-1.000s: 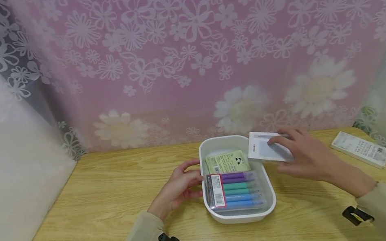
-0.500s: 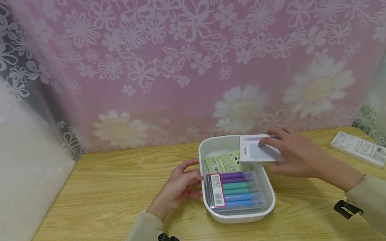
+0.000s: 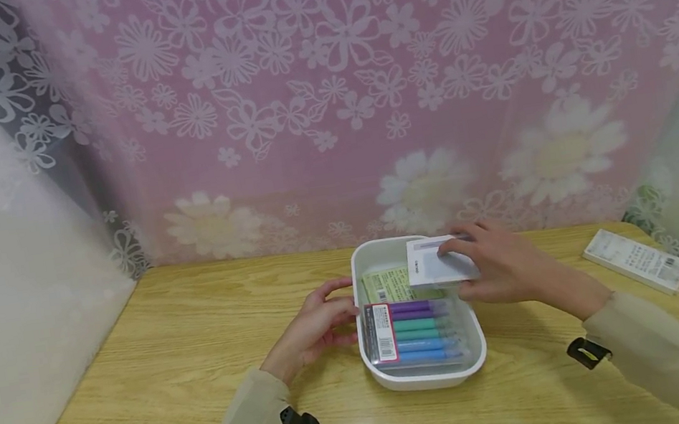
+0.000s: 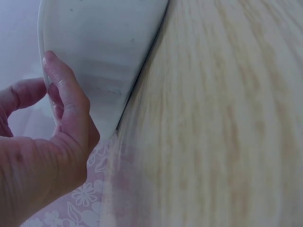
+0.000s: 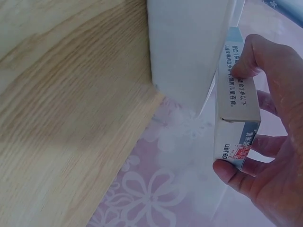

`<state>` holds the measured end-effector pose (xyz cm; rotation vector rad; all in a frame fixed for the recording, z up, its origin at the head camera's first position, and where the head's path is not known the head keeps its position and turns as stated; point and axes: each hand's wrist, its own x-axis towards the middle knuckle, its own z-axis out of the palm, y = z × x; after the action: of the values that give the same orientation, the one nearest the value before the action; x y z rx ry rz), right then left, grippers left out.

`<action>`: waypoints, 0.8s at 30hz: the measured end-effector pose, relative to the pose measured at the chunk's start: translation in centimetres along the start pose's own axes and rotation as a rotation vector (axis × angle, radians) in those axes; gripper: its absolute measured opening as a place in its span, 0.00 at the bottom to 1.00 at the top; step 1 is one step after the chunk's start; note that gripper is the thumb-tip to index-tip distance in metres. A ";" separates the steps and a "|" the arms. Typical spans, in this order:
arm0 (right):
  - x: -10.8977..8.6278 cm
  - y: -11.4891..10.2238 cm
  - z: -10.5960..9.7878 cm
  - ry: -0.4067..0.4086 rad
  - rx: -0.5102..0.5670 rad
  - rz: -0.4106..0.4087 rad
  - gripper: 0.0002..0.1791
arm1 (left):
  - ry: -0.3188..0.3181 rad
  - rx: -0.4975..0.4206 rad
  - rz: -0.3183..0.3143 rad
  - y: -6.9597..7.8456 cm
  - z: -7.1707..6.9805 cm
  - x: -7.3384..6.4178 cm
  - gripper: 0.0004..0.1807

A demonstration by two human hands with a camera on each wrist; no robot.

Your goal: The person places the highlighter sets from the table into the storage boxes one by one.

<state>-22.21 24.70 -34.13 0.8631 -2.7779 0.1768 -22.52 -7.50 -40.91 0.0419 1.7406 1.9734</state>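
Observation:
A white plastic basket (image 3: 428, 381) stands on the wooden table. Inside it lie a clear pack of purple, green and blue pens (image 3: 418, 331) and a pale green packet (image 3: 386, 283), partly covered in the head view by a small white box. My right hand (image 3: 503, 265) grips this white box (image 3: 430, 263) over the basket's far right part; thumb and fingers clasp its printed edges (image 5: 236, 106) in the right wrist view. My left hand (image 3: 317, 327) rests its relaxed fingertips on the basket's left side at the rim, the fingers (image 4: 71, 94) lying against the outer wall.
Another flat white box (image 3: 636, 259) with printed text lies at the table's right edge. A pink flowered curtain (image 3: 303, 137) hangs behind the table (image 3: 230, 314), with pale sheets at both sides. Each wrist bears a black camera strap.
My right hand has moved left with the white box, from the basket's right rim to over the inside, covering more of the green packet. My left hand stays in place.

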 end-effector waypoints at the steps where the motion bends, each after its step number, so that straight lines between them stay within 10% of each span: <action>1: 0.3 -0.1 0.0 -0.006 0.000 -0.006 0.25 | 0.001 -0.003 0.001 0.0 0.0 0.0 0.33; 24: 4.2 -2.2 1.4 -0.085 0.018 -0.110 0.28 | -0.008 -0.010 0.009 0.0 0.0 -0.1 0.33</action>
<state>-24.61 20.33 -34.35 1.0482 -2.8013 0.1500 -22.43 -7.50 -40.85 0.0541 1.7281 1.9860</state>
